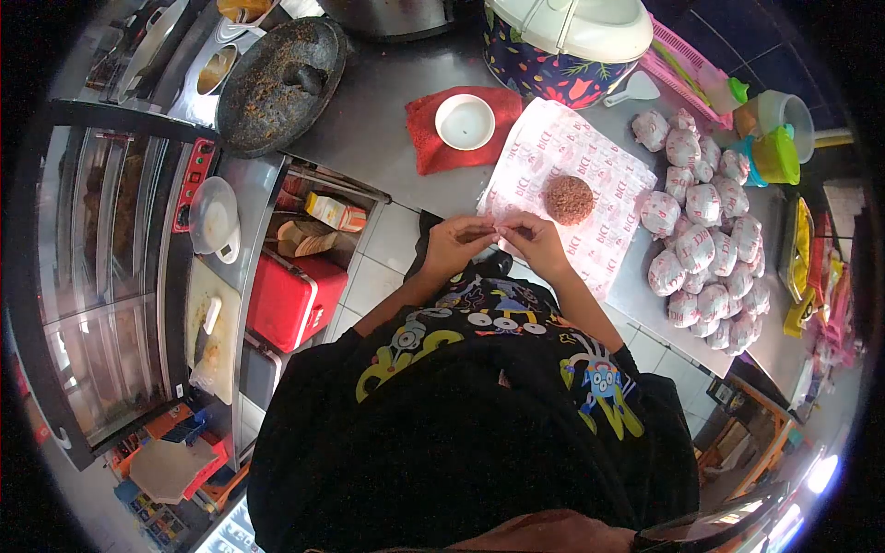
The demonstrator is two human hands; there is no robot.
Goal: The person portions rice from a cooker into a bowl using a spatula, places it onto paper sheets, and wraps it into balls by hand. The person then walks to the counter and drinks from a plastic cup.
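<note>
Sheets of printed white paper (590, 152) lie stacked on the metal counter, with a round mound of reddish-brown rice (570, 200) on top. My left hand (458, 247) and my right hand (536, 244) meet at the near left edge of the paper. Both have thumb and fingers pinched together, fingertips nearly touching, and what lies between them is too small to make out. Beyond my hands, a small white bowl (465, 122) rests on a folded red cloth (421, 138). Right of the paper is a pile of wrapped paper bundles (703, 205).
At the back stands a floral rice container (562, 69) with a white lid, beside a white scoop (633, 89) and a pink basket (682, 78). A stone mortar (277, 101) is at the back left. Plastic containers (779, 152) stand behind the bundles.
</note>
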